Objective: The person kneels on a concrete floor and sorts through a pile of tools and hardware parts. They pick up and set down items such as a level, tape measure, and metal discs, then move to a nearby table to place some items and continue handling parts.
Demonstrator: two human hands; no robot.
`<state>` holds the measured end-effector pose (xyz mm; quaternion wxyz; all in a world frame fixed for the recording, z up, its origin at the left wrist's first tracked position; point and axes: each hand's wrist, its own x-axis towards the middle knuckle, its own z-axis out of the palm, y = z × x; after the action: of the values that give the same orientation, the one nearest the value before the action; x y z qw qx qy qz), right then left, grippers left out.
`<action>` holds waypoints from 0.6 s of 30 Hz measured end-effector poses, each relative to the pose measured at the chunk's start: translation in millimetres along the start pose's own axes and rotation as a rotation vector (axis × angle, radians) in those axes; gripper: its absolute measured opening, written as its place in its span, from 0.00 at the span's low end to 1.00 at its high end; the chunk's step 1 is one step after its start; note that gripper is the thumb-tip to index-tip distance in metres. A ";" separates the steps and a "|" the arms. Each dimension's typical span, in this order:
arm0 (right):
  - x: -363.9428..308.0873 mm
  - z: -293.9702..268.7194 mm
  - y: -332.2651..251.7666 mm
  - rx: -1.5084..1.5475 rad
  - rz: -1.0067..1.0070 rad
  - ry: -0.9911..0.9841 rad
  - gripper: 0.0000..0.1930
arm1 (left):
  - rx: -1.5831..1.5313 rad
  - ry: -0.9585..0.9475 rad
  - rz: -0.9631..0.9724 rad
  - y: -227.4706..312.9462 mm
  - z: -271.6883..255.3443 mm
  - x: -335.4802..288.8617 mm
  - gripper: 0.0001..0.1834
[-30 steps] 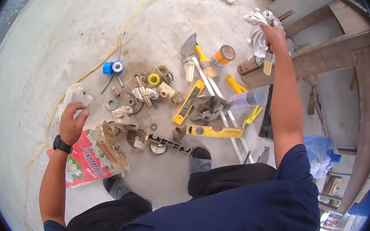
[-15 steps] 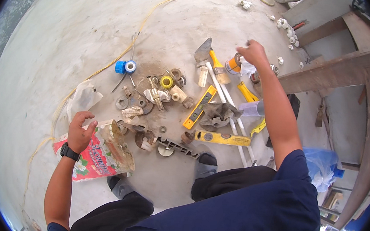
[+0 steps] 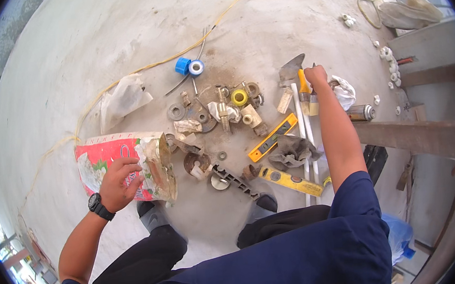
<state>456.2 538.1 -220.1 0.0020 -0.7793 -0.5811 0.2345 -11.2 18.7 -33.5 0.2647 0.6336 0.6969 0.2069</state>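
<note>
My left hand (image 3: 121, 182) is open, its fingers loosely bent above a red and white plastic bag (image 3: 93, 159); contact is unclear. At the right my right hand (image 3: 316, 77) is closed, with a small dark tip poking out above it. A yellow-handled paintbrush (image 3: 303, 82) lies right beside it, below a trowel (image 3: 290, 70). Pale bristles (image 3: 313, 106) show under my right wrist; their handle is hidden. Between my hands lie metal and plastic fittings (image 3: 223, 112), a yellow tape roll (image 3: 239, 97), and two yellow spirit levels (image 3: 273, 137) (image 3: 291, 180).
Two white pipes (image 3: 301, 126) lie beside a grey crumpled cloth (image 3: 293, 152). A metal can (image 3: 361, 112) and white crumpled plastic (image 3: 343, 91) are right of my arm. A brown beam (image 3: 413, 134) juts in. Blue tape rolls (image 3: 182, 66) sit near a yellow cord (image 3: 221, 15).
The view has shifted, so the floor items appear farther right. My right hand has closed and come beside the paintbrush. My left hand has moved over the bag's front.
</note>
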 end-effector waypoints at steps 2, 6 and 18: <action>-2.8 9.9 -3.4 -0.114 -0.040 -0.022 0.28 | -0.025 0.047 -0.035 -5.4 -1.0 -12.0 0.11; -19.2 20.9 -3.2 -0.291 -0.196 -0.049 0.23 | -0.068 0.081 -0.130 -13.7 -3.5 -24.7 0.10; -43.9 -32.7 -13.3 -0.255 -0.194 0.142 0.18 | -0.124 0.023 -0.093 -19.9 -0.2 1.7 0.10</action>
<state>446.7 511.4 -171.4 -0.0332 -0.7280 -0.6771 0.1020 -26.8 18.1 -46.0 0.3046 0.5804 0.7146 0.2444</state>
